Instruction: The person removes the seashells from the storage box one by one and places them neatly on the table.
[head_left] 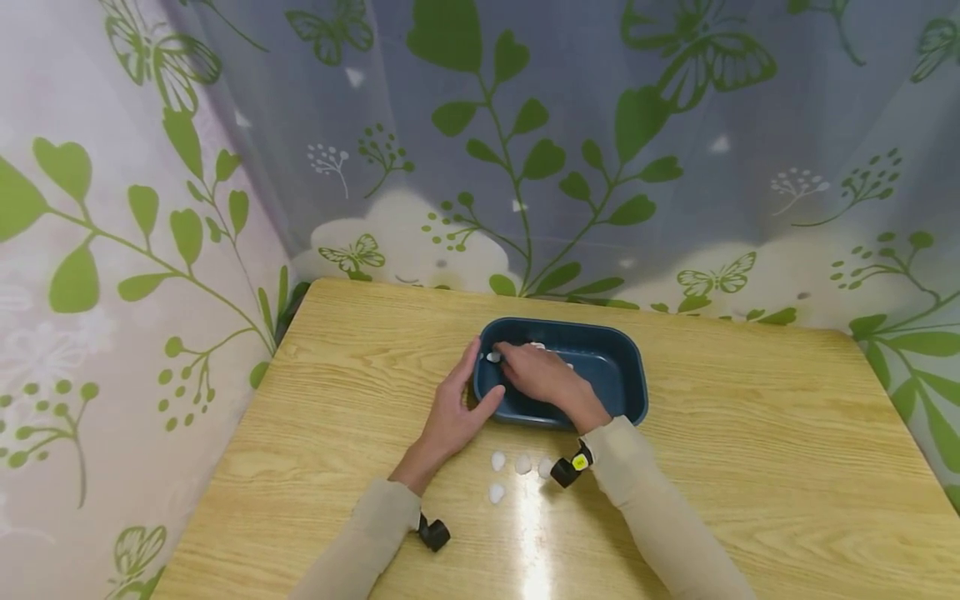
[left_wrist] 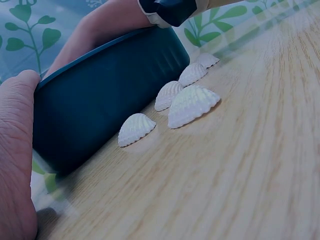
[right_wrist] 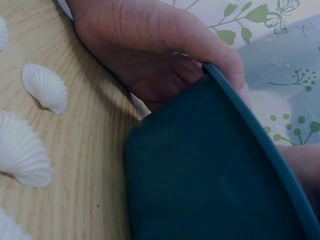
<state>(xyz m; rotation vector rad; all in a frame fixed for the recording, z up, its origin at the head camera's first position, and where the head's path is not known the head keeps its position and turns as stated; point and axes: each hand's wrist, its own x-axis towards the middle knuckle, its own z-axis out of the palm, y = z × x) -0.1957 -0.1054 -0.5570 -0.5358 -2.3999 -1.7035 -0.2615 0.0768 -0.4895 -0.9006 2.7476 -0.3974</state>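
Observation:
A dark blue rectangular basin [head_left: 615, 329] stands on the table. My left hand [head_left: 452, 414] holds its left end, fingers along the outer side and thumb at the front rim; the right wrist view shows that thumb over the rim. My right hand [head_left: 542, 373] reaches down inside the basin, fingertips beside a white seashell [head_left: 493, 357] at the left end. Whether they grip it cannot be seen. More white pieces show partly behind this hand. In front of the basin lie several ribbed white seashells [left_wrist: 193, 106], one of them a seashell [right_wrist: 45, 87] near the left hand.
The wooden table [head_left: 750, 433] extends on both sides of the basin. A patterned curtain [head_left: 570, 167] hangs along the back and left edges. Black wrist cameras, such as this camera [head_left: 433, 533], sit on both wrists, the right one close above the shells.

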